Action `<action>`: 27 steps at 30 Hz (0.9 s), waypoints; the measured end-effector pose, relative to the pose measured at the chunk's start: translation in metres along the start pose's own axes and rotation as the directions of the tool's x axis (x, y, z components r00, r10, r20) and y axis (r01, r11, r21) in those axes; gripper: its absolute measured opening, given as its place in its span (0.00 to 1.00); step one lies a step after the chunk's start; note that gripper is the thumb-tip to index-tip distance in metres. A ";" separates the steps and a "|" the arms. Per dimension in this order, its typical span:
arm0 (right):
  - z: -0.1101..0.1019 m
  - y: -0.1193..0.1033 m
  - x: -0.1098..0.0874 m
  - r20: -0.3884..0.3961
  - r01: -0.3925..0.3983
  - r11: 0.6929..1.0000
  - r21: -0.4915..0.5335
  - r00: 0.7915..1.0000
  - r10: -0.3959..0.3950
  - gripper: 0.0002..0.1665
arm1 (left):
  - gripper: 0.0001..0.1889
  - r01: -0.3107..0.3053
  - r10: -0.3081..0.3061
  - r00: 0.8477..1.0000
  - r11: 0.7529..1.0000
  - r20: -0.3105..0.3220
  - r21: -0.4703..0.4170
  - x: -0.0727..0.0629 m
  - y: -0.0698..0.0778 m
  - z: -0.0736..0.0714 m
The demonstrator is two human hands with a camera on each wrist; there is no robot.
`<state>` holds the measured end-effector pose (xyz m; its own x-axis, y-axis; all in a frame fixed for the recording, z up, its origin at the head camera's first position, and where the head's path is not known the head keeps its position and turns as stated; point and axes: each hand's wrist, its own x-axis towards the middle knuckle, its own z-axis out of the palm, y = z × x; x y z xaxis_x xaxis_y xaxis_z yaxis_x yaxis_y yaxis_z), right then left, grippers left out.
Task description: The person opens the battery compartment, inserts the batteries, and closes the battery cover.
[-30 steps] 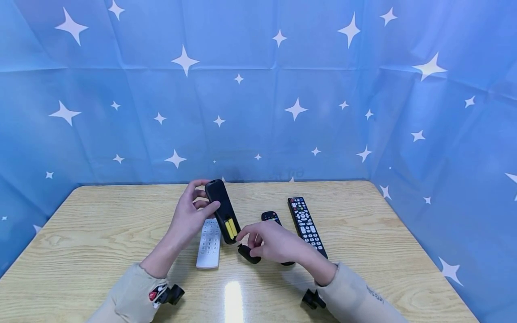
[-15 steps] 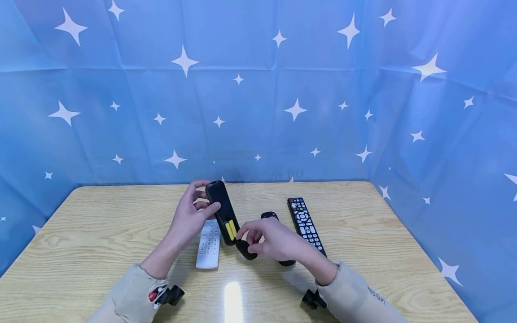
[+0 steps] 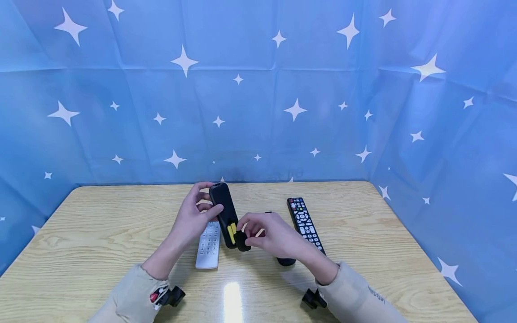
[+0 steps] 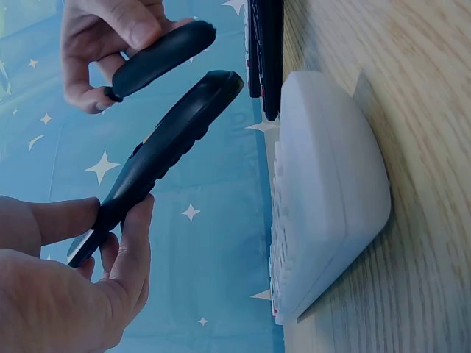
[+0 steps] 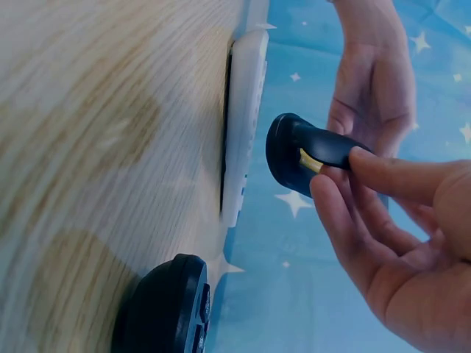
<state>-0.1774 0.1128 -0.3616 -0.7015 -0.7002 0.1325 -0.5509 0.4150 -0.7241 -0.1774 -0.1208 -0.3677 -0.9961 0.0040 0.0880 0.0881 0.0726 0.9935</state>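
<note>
My left hand grips a black remote control by its far end, thumb on the back and fingers beneath. Its back faces up, with yellow batteries lying in the uncovered compartment near the lower end. Between thumb and fingers, my right hand pinches the black battery cover, close beside the compartment. In the left wrist view the cover hangs above the remote, with a gap between them. The right wrist view has the cover overlapping part of the batteries.
A white remote lies on the wooden table beneath the held remote. Under the right hand lies another black remote, mostly hidden. Farther right is a long black remote with white buttons. A blue star-patterned curtain stands behind.
The right hand has brought the cover up and slightly left, from below the remote's lower end to beside the batteries. The held remote has shifted slightly right and down.
</note>
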 end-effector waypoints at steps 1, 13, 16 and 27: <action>0.000 0.000 0.000 -0.009 0.006 1.000 0.002 1.000 -0.006 0.16 | 0.30 0.000 0.000 1.000 1.000 0.005 -0.002 0.000 0.000 0.000; 0.001 0.000 0.002 -0.057 0.056 0.998 0.041 0.997 -0.053 0.16 | 0.30 0.001 0.000 0.999 1.000 0.042 -0.018 -0.002 0.000 0.002; 0.001 0.000 0.002 -0.060 0.063 0.997 0.047 0.996 -0.060 0.16 | 0.30 0.004 -0.002 0.999 1.000 0.051 -0.025 -0.001 0.001 0.002; 0.002 0.000 0.002 -0.046 0.078 0.995 0.066 0.996 -0.075 0.15 | 0.30 0.006 -0.003 0.997 0.999 0.072 -0.038 -0.001 0.002 0.004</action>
<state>-0.1775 0.1104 -0.3628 -0.6781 -0.7020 0.2175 -0.5731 0.3198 -0.7545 -0.1763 -0.1170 -0.3663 -0.9940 0.0759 0.0793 0.0821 0.0349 0.9960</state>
